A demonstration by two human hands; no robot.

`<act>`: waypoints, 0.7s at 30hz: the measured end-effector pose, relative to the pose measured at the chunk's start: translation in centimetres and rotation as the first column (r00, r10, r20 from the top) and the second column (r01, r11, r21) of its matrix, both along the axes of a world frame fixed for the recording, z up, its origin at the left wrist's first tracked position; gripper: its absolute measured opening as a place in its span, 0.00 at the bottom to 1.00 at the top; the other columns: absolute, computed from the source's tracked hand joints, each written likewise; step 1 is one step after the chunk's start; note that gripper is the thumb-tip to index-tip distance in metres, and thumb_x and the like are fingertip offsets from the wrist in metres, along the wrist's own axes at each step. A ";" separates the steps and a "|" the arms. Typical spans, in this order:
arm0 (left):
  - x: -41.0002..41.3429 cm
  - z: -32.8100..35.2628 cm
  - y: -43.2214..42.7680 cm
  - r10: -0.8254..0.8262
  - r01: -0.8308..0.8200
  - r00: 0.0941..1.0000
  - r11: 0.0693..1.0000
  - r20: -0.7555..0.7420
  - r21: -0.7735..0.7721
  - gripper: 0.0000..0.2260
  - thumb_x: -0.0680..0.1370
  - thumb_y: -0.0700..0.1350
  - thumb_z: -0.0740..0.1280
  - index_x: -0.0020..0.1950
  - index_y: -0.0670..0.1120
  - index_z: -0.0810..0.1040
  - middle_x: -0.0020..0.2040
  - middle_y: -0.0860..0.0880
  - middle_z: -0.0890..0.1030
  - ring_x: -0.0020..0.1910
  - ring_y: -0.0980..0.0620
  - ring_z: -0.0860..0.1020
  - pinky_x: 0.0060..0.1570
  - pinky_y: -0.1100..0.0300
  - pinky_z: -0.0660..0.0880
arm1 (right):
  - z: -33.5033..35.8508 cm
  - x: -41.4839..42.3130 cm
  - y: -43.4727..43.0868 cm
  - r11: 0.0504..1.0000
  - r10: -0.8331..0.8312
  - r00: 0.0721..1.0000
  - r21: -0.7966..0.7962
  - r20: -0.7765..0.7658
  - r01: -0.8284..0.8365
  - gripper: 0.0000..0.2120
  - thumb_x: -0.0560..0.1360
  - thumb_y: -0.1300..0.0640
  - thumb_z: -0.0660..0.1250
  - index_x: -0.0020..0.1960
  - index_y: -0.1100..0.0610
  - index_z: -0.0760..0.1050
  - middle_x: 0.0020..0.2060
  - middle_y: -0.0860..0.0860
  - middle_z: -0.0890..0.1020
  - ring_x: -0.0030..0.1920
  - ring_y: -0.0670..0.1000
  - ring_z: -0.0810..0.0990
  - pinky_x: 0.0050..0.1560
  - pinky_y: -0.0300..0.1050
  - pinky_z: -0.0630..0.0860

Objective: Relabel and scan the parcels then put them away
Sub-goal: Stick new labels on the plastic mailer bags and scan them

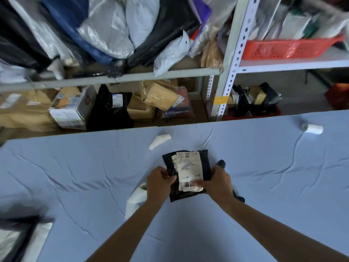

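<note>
Here, left hand [158, 184] and right hand [218, 183] clutch a black parcel [180, 196], white label [189, 168] creased.

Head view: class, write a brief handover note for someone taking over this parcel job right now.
Left hand pinches the parcel's left edge. Right hand grips its lower right, thumb on the label.
Parcel lies on the blue table, label up; the label is wrinkled and torn along its left side.
Done: a label is on, but I cannot tell whether it is old or new.
Left: scan it, then put it on the shelves.
</note>
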State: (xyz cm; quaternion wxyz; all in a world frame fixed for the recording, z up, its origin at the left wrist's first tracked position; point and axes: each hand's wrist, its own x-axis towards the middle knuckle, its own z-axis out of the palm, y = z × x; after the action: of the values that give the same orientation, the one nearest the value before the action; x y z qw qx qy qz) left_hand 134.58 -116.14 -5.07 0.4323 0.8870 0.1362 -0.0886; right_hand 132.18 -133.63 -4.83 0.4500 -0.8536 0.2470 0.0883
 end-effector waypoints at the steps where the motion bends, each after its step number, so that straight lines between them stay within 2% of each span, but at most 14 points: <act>1: 0.3 1.1 -0.3 -0.019 0.019 1.000 1.000 0.024 0.004 0.09 0.71 0.44 0.74 0.42 0.44 0.74 0.36 0.52 0.76 0.41 0.51 0.75 0.41 0.61 0.66 | 1.0 0.0 -0.3 1.000 -0.014 1.000 0.014 0.017 0.014 0.22 0.59 0.53 0.81 0.40 0.55 0.68 0.37 0.51 0.80 0.36 0.54 0.81 0.36 0.52 0.80; 3: 0.8 2.8 -1.4 -0.075 0.073 0.996 0.997 0.053 0.031 0.09 0.71 0.45 0.73 0.42 0.45 0.73 0.39 0.51 0.77 0.42 0.51 0.75 0.42 0.61 0.66 | 2.4 -0.4 -1.1 0.999 -0.037 0.999 0.008 0.033 0.037 0.23 0.57 0.51 0.80 0.42 0.55 0.70 0.38 0.51 0.80 0.37 0.54 0.81 0.36 0.53 0.81; 6: 1.2 4.4 -3.8 -0.191 0.186 0.979 0.980 0.068 0.070 0.09 0.72 0.46 0.72 0.43 0.45 0.73 0.42 0.50 0.77 0.43 0.50 0.75 0.42 0.62 0.65 | 3.9 -2.1 -2.6 0.993 -0.121 0.991 0.008 0.056 0.121 0.20 0.60 0.52 0.79 0.43 0.55 0.71 0.38 0.49 0.80 0.38 0.53 0.81 0.35 0.48 0.79; 9: 0.8 5.5 -7.2 -0.329 0.324 0.941 0.944 0.086 0.068 0.09 0.72 0.45 0.72 0.41 0.46 0.72 0.40 0.51 0.76 0.41 0.50 0.74 0.41 0.61 0.66 | 5.0 -5.2 -4.7 0.963 -0.268 0.962 0.026 0.051 0.267 0.17 0.63 0.56 0.78 0.43 0.55 0.71 0.38 0.50 0.81 0.35 0.51 0.79 0.29 0.41 0.74; 11: -0.2 6.0 -10.0 -0.434 0.433 0.895 0.901 0.102 0.030 0.11 0.71 0.44 0.73 0.37 0.47 0.71 0.36 0.51 0.76 0.39 0.50 0.74 0.39 0.60 0.67 | 5.3 -7.9 -6.1 0.922 -0.387 0.921 0.044 0.051 0.385 0.15 0.64 0.57 0.77 0.43 0.56 0.71 0.38 0.50 0.81 0.33 0.48 0.80 0.27 0.40 0.73; 14: -2.9 6.5 -14.2 -0.607 0.611 0.790 0.791 0.091 -0.027 0.12 0.70 0.43 0.74 0.34 0.47 0.71 0.34 0.51 0.77 0.38 0.48 0.76 0.38 0.57 0.72 | 5.7 -13.6 -7.9 0.802 -0.597 0.799 0.064 0.078 0.594 0.17 0.62 0.57 0.78 0.43 0.56 0.72 0.37 0.50 0.81 0.34 0.52 0.82 0.33 0.47 0.80; 17: -7.8 7.0 -17.7 -0.761 0.764 0.645 0.643 0.071 -0.056 0.09 0.70 0.45 0.74 0.40 0.45 0.76 0.41 0.48 0.82 0.42 0.48 0.79 0.41 0.57 0.73 | 6.3 -20.7 -8.1 0.641 -0.767 0.638 0.116 0.067 0.759 0.16 0.64 0.60 0.79 0.43 0.58 0.72 0.38 0.52 0.82 0.36 0.53 0.82 0.33 0.49 0.81; 19: -11.7 7.0 -19.7 -0.851 0.851 0.523 0.517 0.050 -0.097 0.09 0.70 0.45 0.75 0.43 0.44 0.77 0.43 0.46 0.82 0.45 0.46 0.80 0.44 0.56 0.74 | 6.8 -25.8 -7.6 0.526 -0.851 0.521 0.110 0.069 0.844 0.16 0.64 0.60 0.79 0.44 0.58 0.73 0.39 0.51 0.81 0.37 0.51 0.81 0.31 0.45 0.79; 21: -16.0 7.1 -21.1 -0.916 0.913 0.399 0.394 0.034 -0.105 0.09 0.70 0.45 0.74 0.42 0.44 0.76 0.43 0.47 0.81 0.46 0.45 0.80 0.45 0.56 0.74 | 7.2 -30.7 -6.8 0.430 -0.901 0.425 0.049 0.082 0.902 0.16 0.63 0.58 0.79 0.40 0.55 0.71 0.37 0.49 0.79 0.38 0.51 0.78 0.29 0.41 0.73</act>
State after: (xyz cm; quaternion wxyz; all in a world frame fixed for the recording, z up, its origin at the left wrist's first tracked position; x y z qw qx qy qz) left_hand 118.53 -137.24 2.01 0.3575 0.7906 -0.3708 -0.3310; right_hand 101.48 -140.41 2.39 0.4380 -0.5933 0.6429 -0.2068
